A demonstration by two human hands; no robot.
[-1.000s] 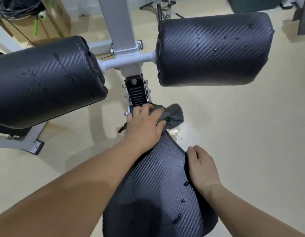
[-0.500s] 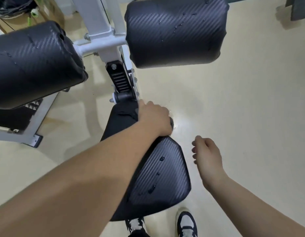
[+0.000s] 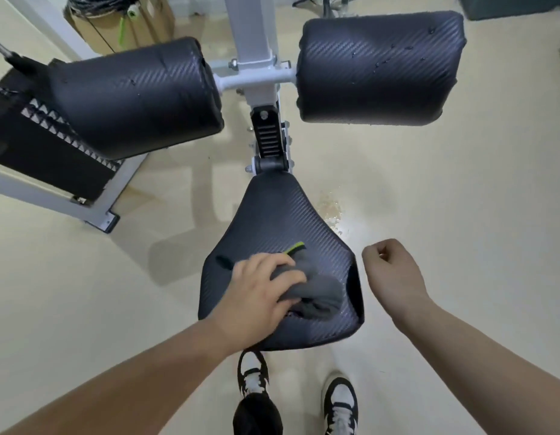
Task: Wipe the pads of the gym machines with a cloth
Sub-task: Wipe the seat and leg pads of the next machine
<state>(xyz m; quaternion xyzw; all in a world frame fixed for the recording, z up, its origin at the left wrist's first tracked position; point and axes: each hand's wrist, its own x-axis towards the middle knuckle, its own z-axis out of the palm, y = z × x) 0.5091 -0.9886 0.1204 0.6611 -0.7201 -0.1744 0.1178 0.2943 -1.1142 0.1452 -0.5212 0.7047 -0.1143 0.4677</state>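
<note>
Left hand grips cloth on seat pad — right hand fisted, empty, alongside.

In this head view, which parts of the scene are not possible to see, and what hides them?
1. Head view: seat pad surface beneath the left hand and cloth, covered by them.
2. Head view: palm of the right hand, hidden by its curled fingers.
3. Head view: cardboard box, cut off by the top edge.

even indoor light, soft shadows, floor glare, wide-angle bending at edges
</note>
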